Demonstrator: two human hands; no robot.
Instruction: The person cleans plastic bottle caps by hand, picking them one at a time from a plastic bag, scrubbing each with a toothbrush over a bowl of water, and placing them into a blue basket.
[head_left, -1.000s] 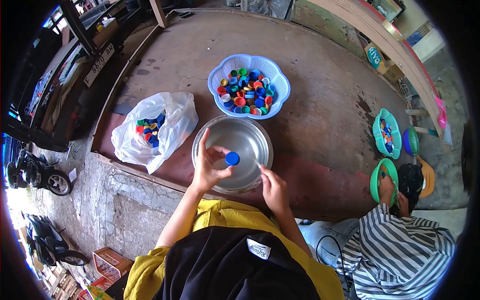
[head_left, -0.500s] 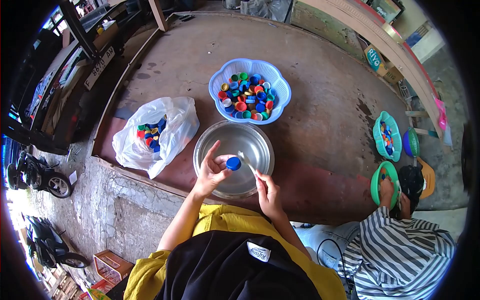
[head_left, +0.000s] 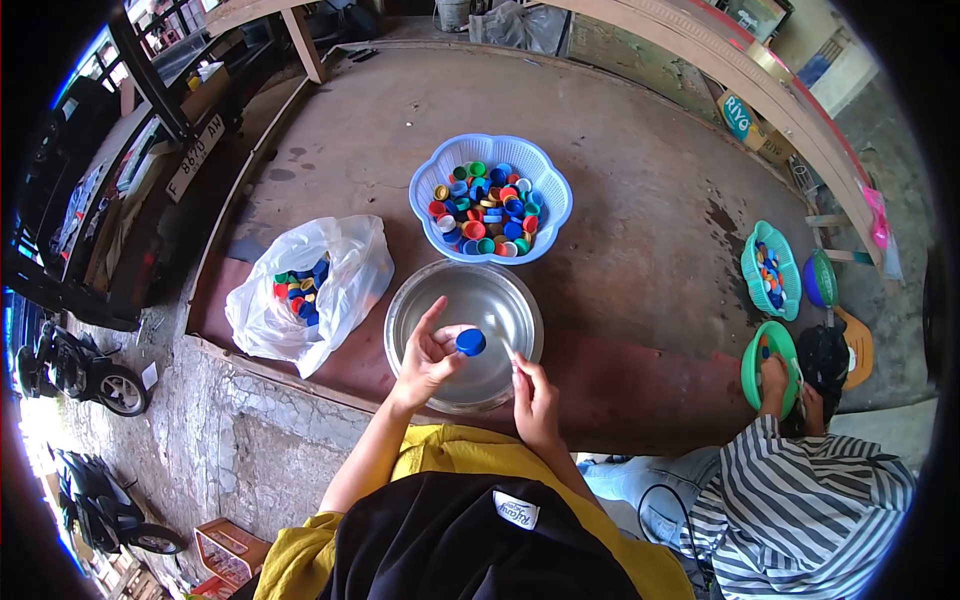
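Observation:
Over the round metal bowl [head_left: 400, 300], my left hand [head_left: 428, 360] holds a blue bottle cap [head_left: 470, 342] between thumb and fingers, with the index finger raised. My right hand [head_left: 535, 400] grips a thin pale stick-like tool [head_left: 506, 343], its tip just right of the cap and apart from it. Behind the bowl stands a light blue basket [head_left: 553, 190] full of colourful caps [head_left: 485, 208]. To the left, an open white plastic bag [head_left: 350, 265] holds more caps [head_left: 301, 290].
At the right, a person in a striped shirt [head_left: 800, 490] has both hands at a green basin [head_left: 752, 372]. A turquoise basket [head_left: 785, 262] of caps lies behind it. The brown tabletop [head_left: 640, 200] has a raised edge; motorbikes [head_left: 85, 370] stand at the left.
The table and its containers appear slightly lower in view. The tool's tip has moved down beside the cap, which stays in my left hand.

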